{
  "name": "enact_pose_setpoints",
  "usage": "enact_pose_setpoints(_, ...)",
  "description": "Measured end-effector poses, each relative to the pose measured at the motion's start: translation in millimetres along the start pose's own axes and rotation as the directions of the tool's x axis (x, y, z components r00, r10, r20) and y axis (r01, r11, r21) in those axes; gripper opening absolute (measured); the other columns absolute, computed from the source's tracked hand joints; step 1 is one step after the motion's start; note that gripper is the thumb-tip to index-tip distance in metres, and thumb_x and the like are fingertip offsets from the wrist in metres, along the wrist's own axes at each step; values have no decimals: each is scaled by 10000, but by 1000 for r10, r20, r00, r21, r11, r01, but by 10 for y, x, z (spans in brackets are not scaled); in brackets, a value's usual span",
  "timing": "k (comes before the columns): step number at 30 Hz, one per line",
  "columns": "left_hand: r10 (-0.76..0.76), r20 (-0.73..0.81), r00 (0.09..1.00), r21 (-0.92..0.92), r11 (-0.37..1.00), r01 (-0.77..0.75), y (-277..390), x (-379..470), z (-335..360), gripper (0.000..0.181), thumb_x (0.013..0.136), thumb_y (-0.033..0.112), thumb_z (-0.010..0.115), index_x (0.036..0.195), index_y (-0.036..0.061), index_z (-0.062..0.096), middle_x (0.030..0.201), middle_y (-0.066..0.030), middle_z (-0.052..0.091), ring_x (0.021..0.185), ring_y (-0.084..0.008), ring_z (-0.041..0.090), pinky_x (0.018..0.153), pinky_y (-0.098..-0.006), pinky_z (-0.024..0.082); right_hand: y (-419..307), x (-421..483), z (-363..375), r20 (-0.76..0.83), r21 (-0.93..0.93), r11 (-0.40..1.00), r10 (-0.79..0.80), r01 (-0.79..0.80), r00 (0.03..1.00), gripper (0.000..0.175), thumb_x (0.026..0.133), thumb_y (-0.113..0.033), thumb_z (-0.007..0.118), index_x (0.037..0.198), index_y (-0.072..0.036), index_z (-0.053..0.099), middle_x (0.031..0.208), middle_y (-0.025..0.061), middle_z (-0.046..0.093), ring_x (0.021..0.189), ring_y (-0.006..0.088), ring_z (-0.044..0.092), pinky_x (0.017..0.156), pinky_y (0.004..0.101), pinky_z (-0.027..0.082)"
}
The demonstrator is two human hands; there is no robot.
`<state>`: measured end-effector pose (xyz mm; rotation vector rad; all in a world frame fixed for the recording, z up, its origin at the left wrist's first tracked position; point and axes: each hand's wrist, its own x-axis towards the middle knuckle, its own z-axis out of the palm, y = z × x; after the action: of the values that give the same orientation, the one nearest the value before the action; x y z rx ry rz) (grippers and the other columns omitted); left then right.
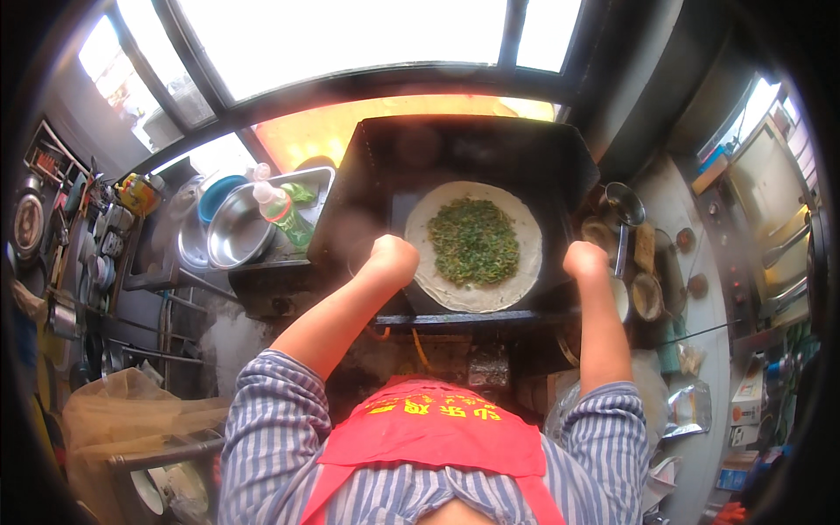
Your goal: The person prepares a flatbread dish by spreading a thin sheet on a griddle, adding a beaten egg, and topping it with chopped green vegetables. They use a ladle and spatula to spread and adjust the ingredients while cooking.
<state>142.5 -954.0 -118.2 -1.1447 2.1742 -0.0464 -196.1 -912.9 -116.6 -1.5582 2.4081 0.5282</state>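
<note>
A round flatbread (430,289) lies on the dark griddle (407,303), with chopped green filling (472,243) spread over its middle. My left hand (395,259) is closed in a fist by the bread's left edge, above the griddle's near left side. At the griddle's right side wall, my right hand (586,258) is also curled. The fingers of both hands are turned away from view, so whether either one grips anything cannot be made out. A high dark metal guard (472,147) surrounds the back and sides of the griddle.
Left of the griddle, a metal tray (321,190) holds a steel bowl (239,230) and a green squeeze bottle (285,213). A small saucepan (623,203) and bowls stand close on the right. A window (348,39) is beyond the griddle. Mesh cloth (131,413) hangs at lower left.
</note>
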Motion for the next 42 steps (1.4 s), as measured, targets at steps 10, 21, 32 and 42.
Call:
enact_pose_setpoints(10, 19, 14, 1000, 12, 1000, -19, -11, 6, 4, 324, 753, 380, 748, 905, 94, 737, 885, -44, 716, 834, -209, 696, 675, -345, 543, 3, -14, 2, -13, 6, 1000, 3, -3, 1000, 255, 804, -96, 559, 995, -82, 727, 1096, 136, 676, 1033, 284, 653, 854, 365, 520)
enact_pose_setpoints(21, -12, -36, 999, 16, 1000, 13, -68, -125, 75, 289, 750, 336, 728, 941, 119, 732, 948, -53, 716, 885, -222, 691, 707, -353, 551, 113, -120, 229, -178, 66, 995, -62, 75, 982, 231, 807, -168, 541, 904, -106, 741, 981, 118, 711, 932, 254, 689, 791, 376, 543)
enact_pose_setpoints(32, -202, -464, 863, -501, 863, -68, 43, -962, 795, 363, 747, 365, 716, 830, 13, 686, 763, -181, 663, 726, -368, 636, 691, -444, 500, 795, -1776, 2352, -300, 730, 680, 226, 71, 927, 262, 791, -286, 629, 938, -69, 624, 855, 170, 671, 799, 359, 657, 699, 466, 525)
enact_pose_setpoints(42, 476, -255, 841, -860, 286, -423, 2263, -680, 337, 235, 866, 142, 662, 994, -55, 657, 791, -56, 668, 685, -81, 560, 605, -235, 458, 619, -3559, 3308, -47, 964, 238, 593, -120, 804, 308, 825, -333, 617, 990, -73, 616, 915, 180, 664, 876, 369, 633, 765, 454, 497)
